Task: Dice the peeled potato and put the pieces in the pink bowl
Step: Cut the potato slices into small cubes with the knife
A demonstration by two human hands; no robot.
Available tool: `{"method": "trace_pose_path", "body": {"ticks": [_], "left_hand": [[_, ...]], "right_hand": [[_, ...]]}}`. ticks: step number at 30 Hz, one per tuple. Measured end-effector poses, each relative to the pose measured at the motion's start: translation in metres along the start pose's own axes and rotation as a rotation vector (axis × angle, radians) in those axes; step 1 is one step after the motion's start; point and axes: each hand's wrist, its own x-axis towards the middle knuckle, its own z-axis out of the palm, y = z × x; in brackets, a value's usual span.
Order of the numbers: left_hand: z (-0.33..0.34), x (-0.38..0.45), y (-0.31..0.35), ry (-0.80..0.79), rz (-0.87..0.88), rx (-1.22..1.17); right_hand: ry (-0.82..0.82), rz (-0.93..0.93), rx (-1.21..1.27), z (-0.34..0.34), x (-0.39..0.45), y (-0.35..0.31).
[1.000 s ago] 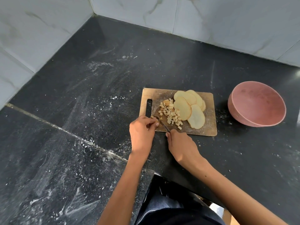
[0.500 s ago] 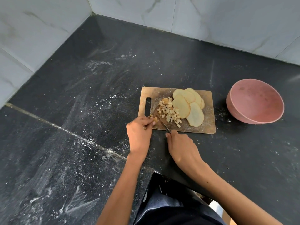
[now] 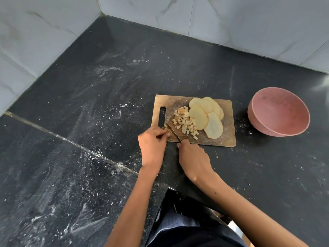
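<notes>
Both hands work at the board's near-left corner, knife angled between them.

The left hand (image 3: pixel 154 141) pinches a small potato strip (image 3: pixel 167 130); the right hand (image 3: pixel 193 157) grips the knife (image 3: pixel 173 133), blade running up-left. Dice (image 3: pixel 185 121) lie just beyond, slices (image 3: pixel 206 116) further right on the board (image 3: pixel 227 139), and the bowl (image 3: pixel 279 111) sits well apart toward the surface's right edge, nearer the right hand.

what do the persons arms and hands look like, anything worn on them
Both arms are bare from the bottom of the picture up to the hands: no sleeves show. The left hand and the right hand wear no gloves, and no watch, bracelet or ring can be seen on the wrists and fingers that show. Below the arms there is dark clothing at the person's lap.
</notes>
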Motion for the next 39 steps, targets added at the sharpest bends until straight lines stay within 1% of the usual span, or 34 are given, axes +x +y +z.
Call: {"method": "trace_pose_path", "body": {"ticks": [4, 9, 15, 18, 22, 27, 34, 39], "left_hand": [[0.0, -0.001, 0.001, -0.005, 0.002, 0.0], [-0.001, 0.0, 0.003, -0.017, -0.003, 0.007], [0.0, -0.003, 0.003, -0.001, -0.027, -0.006], [0.0, -0.004, 0.005, -0.007, -0.047, -0.019], [-0.002, -0.005, 0.007, -0.006, -0.073, -0.03], [-0.006, -0.002, 0.01, -0.032, -0.14, -0.033], [-0.007, 0.0, 0.012, -0.051, -0.188, -0.033], [-0.007, -0.002, 0.014, -0.052, -0.188, -0.044]], "right_hand": [[-0.027, 0.034, -0.034, 0.005, -0.01, 0.007], [-0.043, 0.053, -0.012, 0.006, -0.007, 0.008], [-0.035, 0.057, -0.013, 0.006, -0.018, 0.018], [-0.003, 0.08, 0.021, 0.0, -0.013, 0.025], [0.026, 0.013, 0.061, -0.003, -0.014, 0.015], [0.005, -0.026, 0.06, -0.001, -0.011, 0.005], [0.021, -0.025, 0.01, 0.006, -0.004, -0.001], [-0.023, 0.018, -0.053, 0.014, -0.018, 0.01]]}}
